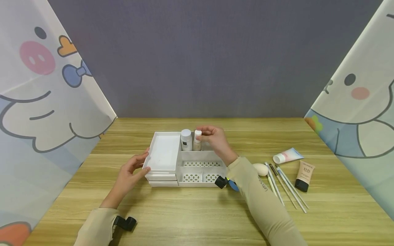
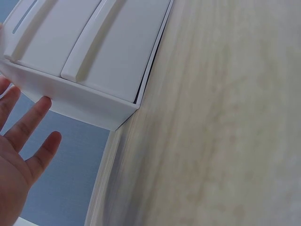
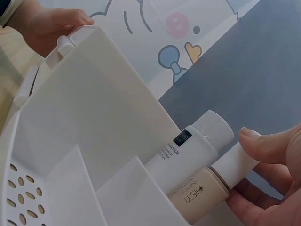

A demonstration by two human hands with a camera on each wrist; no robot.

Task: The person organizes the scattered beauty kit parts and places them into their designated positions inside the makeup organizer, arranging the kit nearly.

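Note:
A white desktop organizer (image 1: 163, 153) stands on the wooden table, with drawers on its left side and perforated compartments on its right. My left hand (image 1: 133, 171) rests on the organizer's left side; in the left wrist view its fingers (image 2: 29, 123) are spread, fingertips against the white wall. My right hand (image 1: 217, 140) pinches the white cap of a beige foundation bottle (image 3: 200, 195) between thumb and fingers. That bottle stands in the back compartment, right beside a white lotion bottle (image 1: 186, 140). Its base is hidden behind the compartment divider.
To the right lie a pink-and-blue tube (image 1: 288, 155), a beige BB cream tube (image 1: 304, 175), several thin brushes (image 1: 289, 188) and a cream makeup sponge (image 1: 260, 169). A blue object (image 1: 233, 185) is partly under the right sleeve. A grey panel (image 1: 209, 61) rises behind the table.

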